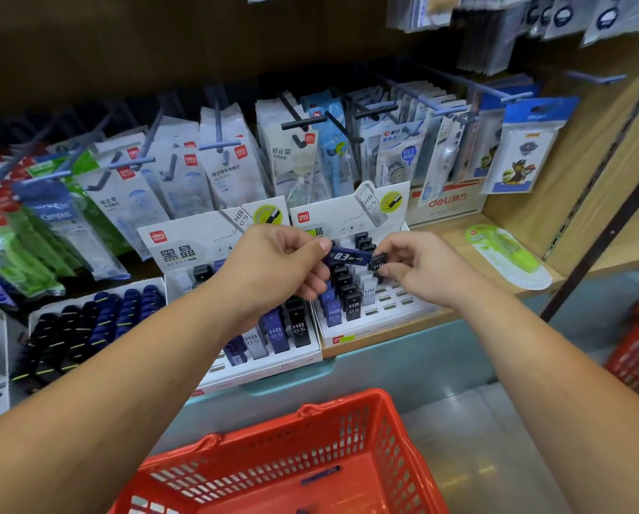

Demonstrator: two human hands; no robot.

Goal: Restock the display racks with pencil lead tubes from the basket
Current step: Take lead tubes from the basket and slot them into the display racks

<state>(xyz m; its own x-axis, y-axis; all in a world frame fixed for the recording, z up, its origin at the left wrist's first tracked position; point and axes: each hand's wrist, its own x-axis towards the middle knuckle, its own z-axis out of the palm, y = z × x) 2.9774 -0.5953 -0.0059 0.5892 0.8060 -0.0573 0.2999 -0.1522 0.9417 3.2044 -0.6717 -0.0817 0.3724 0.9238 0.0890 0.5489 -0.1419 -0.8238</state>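
Far L, a tray of dark pens (88, 328) sits beside the L display rack (258, 365), blue, clear & black HB 0.5 tubes standing in its front rows; over it the L hand (273, 261) is curled, pinching one end of a blue lead tube (347, 257) marked 0.3, held roughly level. Just R, the R hand (421, 268) pinches a black lead tube (379, 264) w/ thumb & fingers above the R display rack (384, 309), filled on its L side, slots open on its R. Bottom centre, the red basket (273, 465) holds another blue tube (319, 474); a green packet (510, 254) lies on the shelf further R.
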